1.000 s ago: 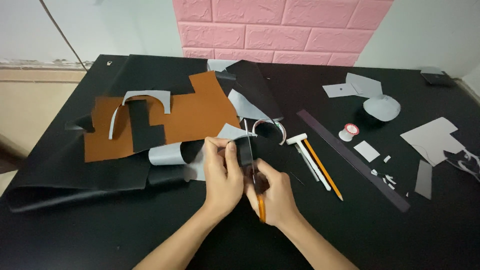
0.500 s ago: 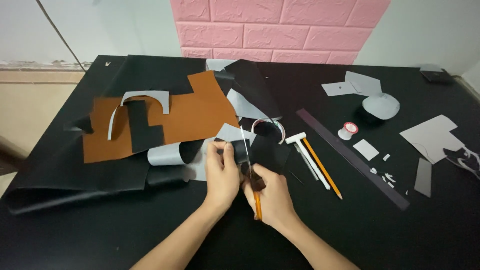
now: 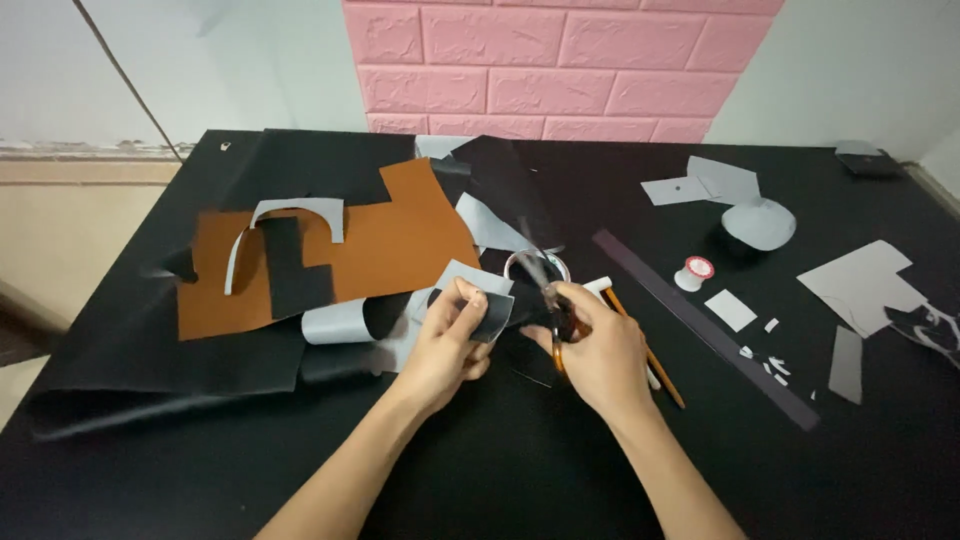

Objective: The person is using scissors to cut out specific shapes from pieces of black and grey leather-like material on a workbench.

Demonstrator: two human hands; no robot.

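My left hand [image 3: 447, 347] pinches a small black and grey piece of leather [image 3: 482, 300] above the black table [image 3: 480, 470]. My right hand [image 3: 596, 350] grips a pair of orange-handled scissors [image 3: 553, 312]; the blades point up and away, blurred, just right of the leather piece. Both hands are close together at the middle of the table. The scissor handles are mostly hidden inside my fingers.
A brown leather sheet [image 3: 395, 240] with black and grey offcuts lies at the left. A dark ruler strip [image 3: 700, 325], a pencil [image 3: 650, 355], a thread spool [image 3: 695, 272] and grey paper pieces [image 3: 860, 285] lie to the right. A pink brick wall [image 3: 560, 60] is behind.
The scissors have swung from pointing down at the table to pointing up beside the leather piece. My left hand has turned the piece and raised it slightly.
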